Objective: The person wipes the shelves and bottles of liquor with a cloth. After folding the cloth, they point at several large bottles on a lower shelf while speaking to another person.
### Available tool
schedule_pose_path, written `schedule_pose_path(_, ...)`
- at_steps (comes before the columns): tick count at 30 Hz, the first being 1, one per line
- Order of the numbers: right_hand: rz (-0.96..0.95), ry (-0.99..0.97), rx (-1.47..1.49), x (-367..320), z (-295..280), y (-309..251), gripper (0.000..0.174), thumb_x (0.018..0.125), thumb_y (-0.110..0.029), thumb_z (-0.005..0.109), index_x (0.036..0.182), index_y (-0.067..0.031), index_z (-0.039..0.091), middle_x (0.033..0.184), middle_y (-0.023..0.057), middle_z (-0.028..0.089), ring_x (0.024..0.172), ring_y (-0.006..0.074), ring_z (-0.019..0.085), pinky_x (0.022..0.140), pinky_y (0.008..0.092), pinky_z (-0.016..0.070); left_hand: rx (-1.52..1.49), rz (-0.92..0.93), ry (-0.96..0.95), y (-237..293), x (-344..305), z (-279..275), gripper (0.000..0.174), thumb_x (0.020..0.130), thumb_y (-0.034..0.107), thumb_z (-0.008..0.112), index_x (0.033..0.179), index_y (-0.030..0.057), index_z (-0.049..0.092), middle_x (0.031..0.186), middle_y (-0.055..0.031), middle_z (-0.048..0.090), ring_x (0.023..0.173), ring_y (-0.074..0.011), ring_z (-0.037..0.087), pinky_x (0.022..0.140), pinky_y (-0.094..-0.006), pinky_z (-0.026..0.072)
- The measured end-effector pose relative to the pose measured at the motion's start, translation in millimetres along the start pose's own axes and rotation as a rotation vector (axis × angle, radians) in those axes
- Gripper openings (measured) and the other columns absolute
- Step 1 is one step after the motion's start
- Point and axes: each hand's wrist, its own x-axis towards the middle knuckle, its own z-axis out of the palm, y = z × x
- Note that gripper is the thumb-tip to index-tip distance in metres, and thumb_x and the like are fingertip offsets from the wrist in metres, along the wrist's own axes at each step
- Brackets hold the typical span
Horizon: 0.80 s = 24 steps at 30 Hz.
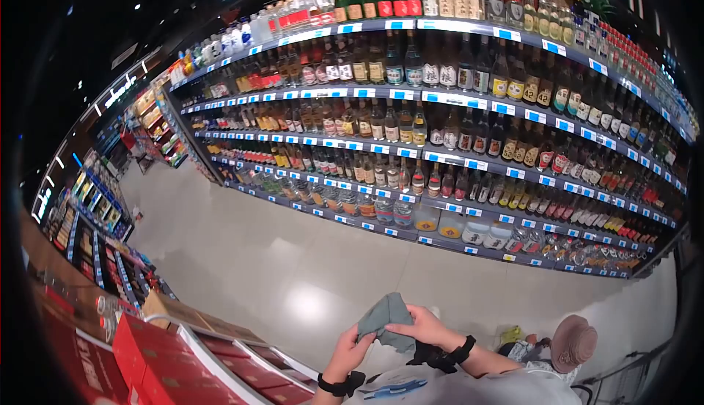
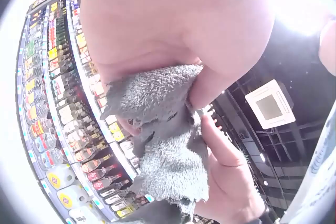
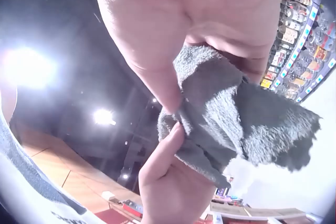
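Note:
A grey-green fuzzy cleaning cloth [image 1: 386, 320] is held up between both hands in front of the body, folded and bunched. My left hand [image 1: 347, 354] grips its left side, thumb on top. On the other side my right hand [image 1: 427, 329] pinches it between thumb and fingers. The left wrist view shows the ragged, fluffy cloth [image 2: 170, 155] hanging below the left palm, with the right hand [image 2: 231, 182] at its edge. In the right wrist view the two thumbs nearly meet on the cloth [image 3: 220, 113]. Black bands circle both wrists.
Long shelves [image 1: 396, 148] of bottles run across the aisle ahead. Red boxes [image 1: 150, 361] stand close at the lower left, beside a white-edged rack. A person in a pinkish hat [image 1: 573, 343] is low at the right, near a dark metal cart [image 1: 623, 376]. Pale tiled floor [image 1: 308, 258] lies between.

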Motion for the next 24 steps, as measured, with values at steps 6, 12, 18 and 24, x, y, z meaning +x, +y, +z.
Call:
schedule_pose_path(6,-0.038,-0.002,0.016,83,-124,-35,0.036,0.1,-0.02,0.072,0.129,-0.0009,0.063,0.114,0.0008,0.069,0.106,0.0078,0.061,0.093,0.0287,0.0515,0.005,-0.018,-0.067,3,152,25,0.028,0.1,0.006,0.065,0.127,-0.0011,0.065,0.109,-0.0023,0.07,0.1,-0.0102,0.062,0.09,-0.0271,0.0501)
schedule_pose_path(12,-0.232,0.34,-0.019,132,-265,-153,0.032,0.099,-0.013,0.071,0.126,-0.0002,0.063,0.118,0.004,0.07,0.106,0.0105,0.064,0.094,0.0292,0.0522,-0.106,0.087,-0.243,51,279,61,0.037,0.104,0.001,0.056,0.14,-0.003,0.048,0.132,-0.016,0.066,0.114,-0.0203,0.067,0.101,-0.032,0.0501)
schedule_pose_path(18,-0.496,0.836,0.133,160,-406,-292,0.038,0.096,-0.015,0.072,0.128,0.001,0.058,0.116,0.0125,0.071,0.1,0.0204,0.072,0.087,0.0345,0.0592,-0.122,0.072,-0.166,37,347,37,0.034,0.105,0.001,0.054,0.138,-0.0019,0.048,0.131,-0.0176,0.067,0.115,-0.0247,0.068,0.101,-0.0344,0.0513)
schedule_pose_path(24,-0.881,1.254,-0.513,201,-516,-422,0.032,0.102,-0.027,0.067,0.121,-0.0008,0.065,0.103,0.0035,0.071,0.09,0.0105,0.067,0.079,0.0274,0.0534,-0.158,0.041,-0.176,18,414,-13,0.033,0.105,0.002,0.055,0.137,-0.0009,0.049,0.128,-0.0135,0.068,0.113,-0.0206,0.069,0.098,-0.0302,0.0513)
